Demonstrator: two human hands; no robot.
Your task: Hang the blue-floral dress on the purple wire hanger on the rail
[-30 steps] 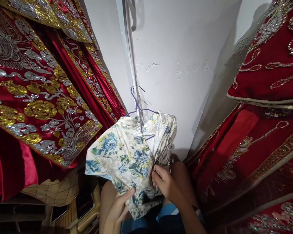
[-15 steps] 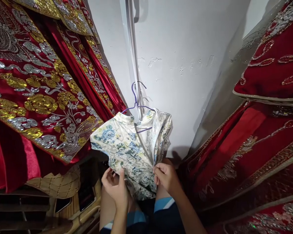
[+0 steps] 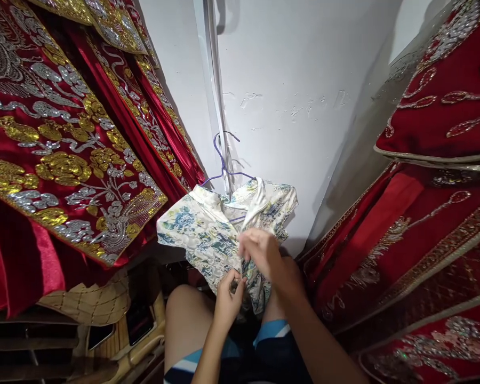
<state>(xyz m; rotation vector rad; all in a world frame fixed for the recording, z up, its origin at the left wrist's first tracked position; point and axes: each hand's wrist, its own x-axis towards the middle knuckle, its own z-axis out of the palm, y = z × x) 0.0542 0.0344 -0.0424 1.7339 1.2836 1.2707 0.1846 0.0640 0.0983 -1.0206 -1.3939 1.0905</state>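
A short-sleeved floral blouse (image 3: pixel 208 229), white with blue, green and yellow flowers, hangs by its shoulders from a thin purple hanger (image 3: pixel 223 166). Its front edges part in a V below the stand collar. At the lower front, my left hand (image 3: pixel 229 296) pinches the blouse along the front edge. My right hand (image 3: pixel 264 253) is higher, its fingers curled together at the bottom of the V, on the front edge. Slight blur and the fingers hide exactly what bit of the edge it grips. The lower hem hangs between my knees.
The hanger hooks on a metal upright (image 3: pixel 214 69) against a white wall (image 3: pixel 288 64). Red sequinned garments (image 3: pixel 76 165) hang close on the left, and red beaded ones (image 3: pixel 436 213) on the right. Phones (image 3: pixel 141 320) lie on a wooden seat (image 3: pixel 122 341) at lower left.
My left hand has moved right from the blouse's side to its front edge. My right hand has moved up along the opening, and the V now ends higher. The blouse has swung slightly right.
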